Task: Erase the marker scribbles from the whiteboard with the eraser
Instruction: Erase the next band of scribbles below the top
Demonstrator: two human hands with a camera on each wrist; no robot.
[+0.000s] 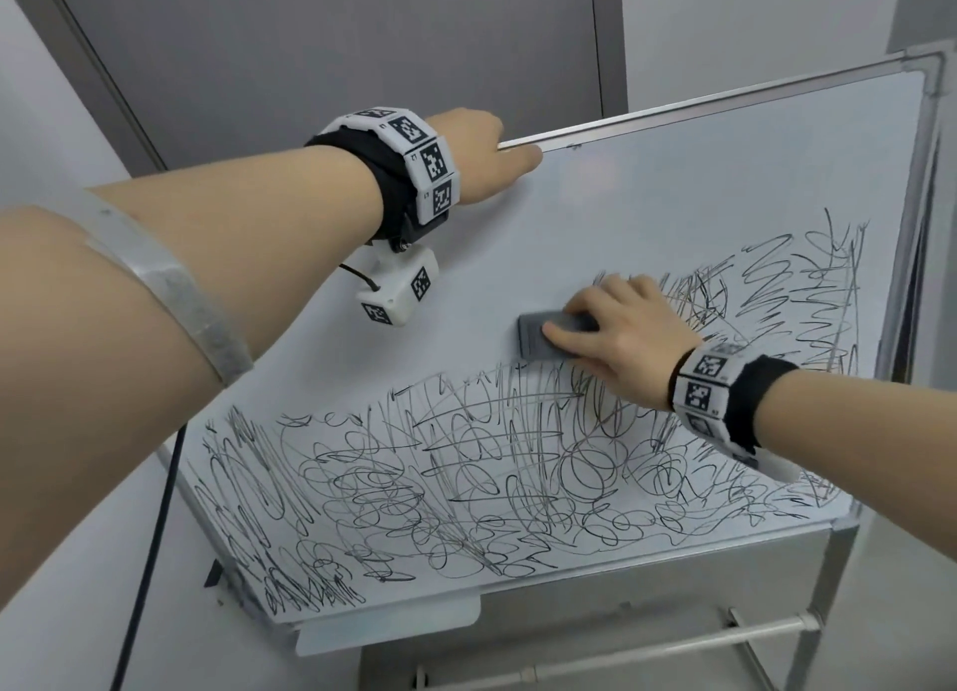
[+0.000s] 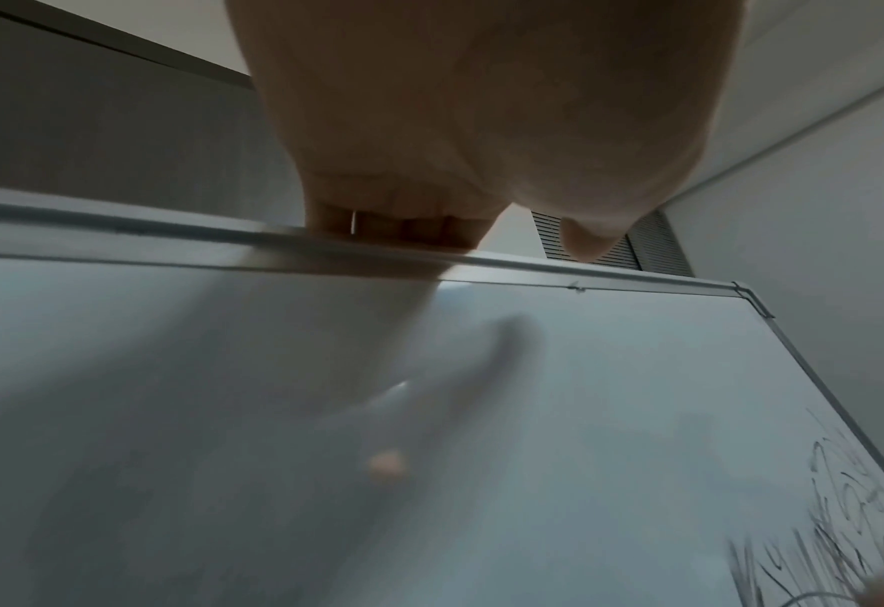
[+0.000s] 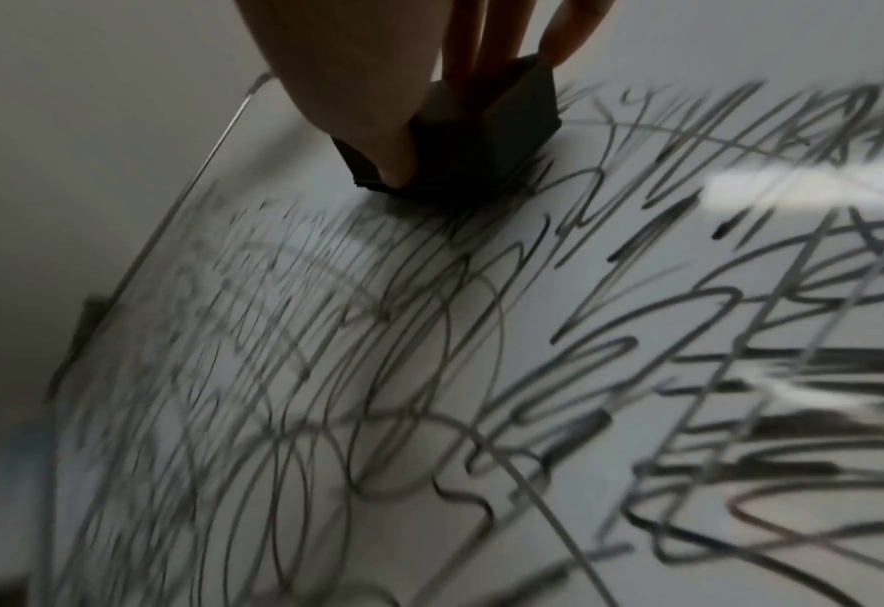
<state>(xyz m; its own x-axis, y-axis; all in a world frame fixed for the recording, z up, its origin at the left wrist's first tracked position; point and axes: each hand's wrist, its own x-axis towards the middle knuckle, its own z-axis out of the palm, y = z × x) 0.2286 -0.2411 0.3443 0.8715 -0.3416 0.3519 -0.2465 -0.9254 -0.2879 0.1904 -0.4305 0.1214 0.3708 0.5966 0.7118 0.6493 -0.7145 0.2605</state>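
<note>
Your right hand (image 1: pixel 629 336) grips the grey eraser (image 1: pixel 549 336), pressed flat on the whiteboard (image 1: pixel 673 188) at the edge of the black scribbles (image 1: pixel 466 483). The right wrist view shows your thumb along one side of the eraser and fingers on the other. Your left hand (image 1: pixel 487 154) grips the board's top rail (image 1: pixel 725 103); only the left wrist view shows its fingers hooked over the rail's far side.

left hand (image 2: pixel 461 135) | grips whiteboard (image 2: pixel 637 390) top edge | scribbles (image 2: pixel 845 513) (blurred) lower right
</note>
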